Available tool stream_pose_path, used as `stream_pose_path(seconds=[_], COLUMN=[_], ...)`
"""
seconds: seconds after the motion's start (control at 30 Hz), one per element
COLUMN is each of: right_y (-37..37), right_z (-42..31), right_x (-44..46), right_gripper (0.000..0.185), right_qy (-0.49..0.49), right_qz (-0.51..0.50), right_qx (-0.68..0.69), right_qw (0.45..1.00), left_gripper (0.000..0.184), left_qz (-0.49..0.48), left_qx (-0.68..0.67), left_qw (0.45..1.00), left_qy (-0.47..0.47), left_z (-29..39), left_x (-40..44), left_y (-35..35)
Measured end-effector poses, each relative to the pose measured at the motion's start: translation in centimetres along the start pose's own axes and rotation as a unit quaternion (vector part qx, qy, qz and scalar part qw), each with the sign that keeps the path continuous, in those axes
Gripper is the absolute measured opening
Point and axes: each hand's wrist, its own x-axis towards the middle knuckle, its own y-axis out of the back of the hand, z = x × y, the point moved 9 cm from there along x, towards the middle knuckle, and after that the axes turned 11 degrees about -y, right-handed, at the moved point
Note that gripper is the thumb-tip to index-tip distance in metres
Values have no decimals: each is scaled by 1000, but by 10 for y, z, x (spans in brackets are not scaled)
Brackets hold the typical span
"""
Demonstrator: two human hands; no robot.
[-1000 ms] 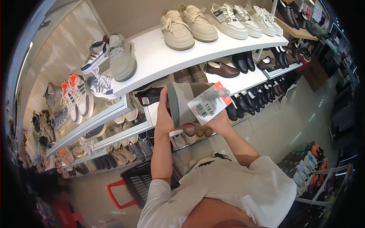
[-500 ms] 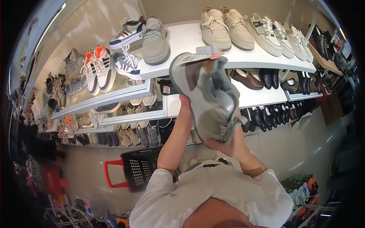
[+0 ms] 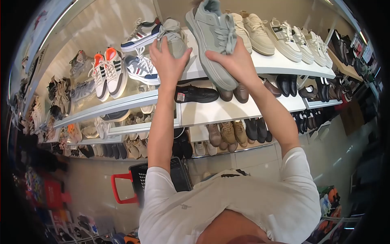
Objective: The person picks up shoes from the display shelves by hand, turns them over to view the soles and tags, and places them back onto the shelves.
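Note:
A grey-green lace-up sneaker [image 3: 215, 40] is tilted over the upper white shelf [image 3: 196, 65], its toe pointing down toward me. My right hand [image 3: 237, 65] grips its side near the toe, thumb across the upper. Its matching sneaker [image 3: 174, 40] rests on the shelf to the left. In front of that one is my left hand [image 3: 168, 63], fingers spread over its toe; whether they touch it I cannot tell. White-and-navy sneakers [image 3: 141, 65] stand left of my left hand. Cream sneakers [image 3: 260, 34] are just beyond my right hand.
Lower shelves carry a black shoe [image 3: 197, 94], tan boots [image 3: 233, 132] and several other pairs. White sneakers with orange lining [image 3: 107, 73] stand on the left shelf. A black shopping basket with a red handle [image 3: 122, 187] is on the floor at left.
The held sneaker has moved up and away from me to the shelf and turned toe-down. My left hand has let go of it and moved to the matching sneaker.

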Motion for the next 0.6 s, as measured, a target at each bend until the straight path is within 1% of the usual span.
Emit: stream_pose_path(seconds=[0.03, 0.07, 0.13, 0.17, 0.23, 0.27, 0.33, 0.4, 0.5, 0.57, 0.6], right_y=[-9, -16, -32, -41, -64, -73, -96, -103, -108, -110, -109], right_z=[-2, -5, -2, -5, 13, 17, 31, 35, 42, 46, 51], right_x=[28, 50, 87, 98, 115, 126, 132, 144, 157, 160, 155], right_gripper=[98, 98, 93, 93, 103, 103, 104, 104, 104, 102, 102], right_qy=[5, 4, -50, -48, -120, -117, -152, -153, -155, -120, -127], right_qz=[5, 8, 23, 29, 23, 27, -2, -12, -32, -35, -32], right_qx=[-50, -51, -157, -157, -282, -285, -334, -348, -333, -318, -319], right_qw=[999, 999, 986, 986, 952, 951, 930, 925, 929, 940, 939], left_gripper=[80, 80, 78, 78, 78, 78, 79, 79, 79, 79, 79], left_qz=[-46, -46, -90, -87, -87, -82, -74, -84, -100, -106, -109], left_qx=[33, 30, -82, -86, -37, -41, -47, -62, -68, -68, -71], left_qw=[998, 998, 990, 990, 992, 993, 995, 992, 991, 990, 990], left_qy=[-8, -10, 75, 71, 79, 79, 56, 64, 63, 57, 55], left_z=[-6, -9, -25, -24, -22, -24, -24, -24, -24, -23, -23], left_x=[-2, -4, -8, -6, -10, -8, -10, -12, -11, -12, -12], left_y=[-14, -17, -31, -32, -28, -29, -29, -31, -33, -34, -33])
